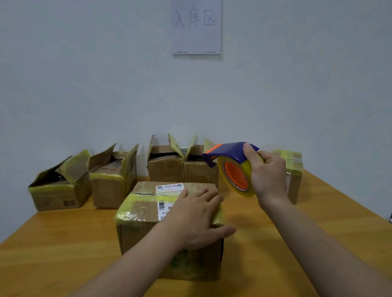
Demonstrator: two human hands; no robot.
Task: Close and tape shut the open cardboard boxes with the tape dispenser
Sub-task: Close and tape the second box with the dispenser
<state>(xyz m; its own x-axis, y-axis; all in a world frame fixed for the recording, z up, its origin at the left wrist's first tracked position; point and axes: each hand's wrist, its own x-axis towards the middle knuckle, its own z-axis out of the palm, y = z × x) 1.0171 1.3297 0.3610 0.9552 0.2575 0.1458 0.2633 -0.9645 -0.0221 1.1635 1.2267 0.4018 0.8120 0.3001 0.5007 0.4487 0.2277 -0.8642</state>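
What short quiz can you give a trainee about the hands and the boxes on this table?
1. True or false: the left hand lies flat on top of the front box.
2. Which hand holds the tape dispenser? A. left hand B. right hand
3. Fill in the number: ___ open boxes stand in the row by the wall.
Key: 1 true; 2 B; 3 four.

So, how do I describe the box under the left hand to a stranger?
On the wooden table, a row of boxes stands along the wall. This box sits alone in front of them, under the left hand. Unlike the open boxes behind it, its flaps are down.
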